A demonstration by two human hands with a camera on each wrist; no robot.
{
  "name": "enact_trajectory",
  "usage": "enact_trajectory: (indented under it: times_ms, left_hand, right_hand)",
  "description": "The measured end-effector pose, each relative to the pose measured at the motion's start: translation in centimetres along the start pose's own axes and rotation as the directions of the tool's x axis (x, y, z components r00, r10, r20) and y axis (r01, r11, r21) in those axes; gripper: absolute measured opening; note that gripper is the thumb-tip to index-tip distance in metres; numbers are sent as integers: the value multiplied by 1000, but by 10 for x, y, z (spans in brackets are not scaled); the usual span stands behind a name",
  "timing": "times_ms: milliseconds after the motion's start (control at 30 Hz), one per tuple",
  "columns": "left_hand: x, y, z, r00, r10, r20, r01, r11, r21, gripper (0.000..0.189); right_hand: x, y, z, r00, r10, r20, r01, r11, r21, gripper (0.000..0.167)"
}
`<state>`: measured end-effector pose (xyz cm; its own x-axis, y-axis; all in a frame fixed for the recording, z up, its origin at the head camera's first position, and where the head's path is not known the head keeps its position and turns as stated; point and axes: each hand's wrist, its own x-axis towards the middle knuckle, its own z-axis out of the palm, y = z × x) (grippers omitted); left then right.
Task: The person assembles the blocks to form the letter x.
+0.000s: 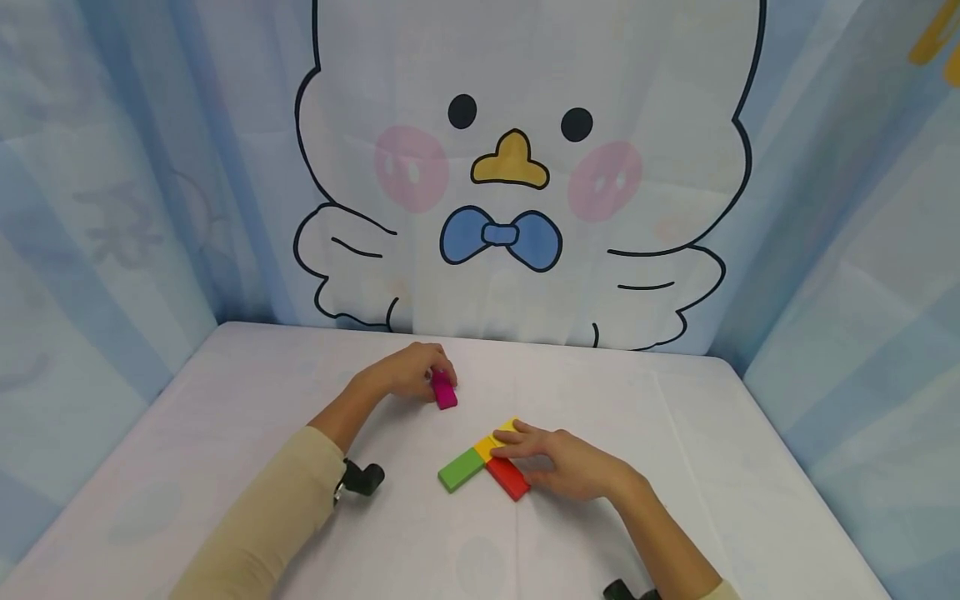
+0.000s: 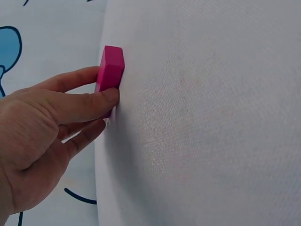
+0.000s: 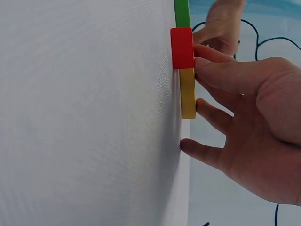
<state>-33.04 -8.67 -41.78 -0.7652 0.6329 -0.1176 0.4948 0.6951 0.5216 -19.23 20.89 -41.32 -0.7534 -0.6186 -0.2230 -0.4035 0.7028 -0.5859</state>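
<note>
My left hand (image 1: 411, 372) pinches a magenta block (image 1: 444, 390) between thumb and fingers near the back of the table. In the left wrist view the magenta block (image 2: 112, 66) is tilted at the tabletop, its lower part behind the thumb. My right hand (image 1: 573, 462) rests its fairly straight fingers on a group of blocks. A green block (image 1: 461, 469) and a yellow part (image 1: 486, 447) lie end to end, and a red block (image 1: 508, 478) branches off toward me. Fingers cover some of the yellow; whether it is one block or two I cannot tell.
The white tabletop (image 1: 375, 550) ends at a curtain (image 1: 517, 292) printed with a cartoon bird. Black wrist camera mounts (image 1: 363, 479) sit on both wrists, the left one close above the table.
</note>
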Motion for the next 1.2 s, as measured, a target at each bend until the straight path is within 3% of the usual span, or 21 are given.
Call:
enact_trajectory:
  times_ms: [1200]
  left_hand:
    - [-4, 10, 3, 998, -39, -48, 40, 999, 11, 28]
  right_hand:
    - [1, 4, 2, 1000, -12, -5, 12, 1000, 7, 53]
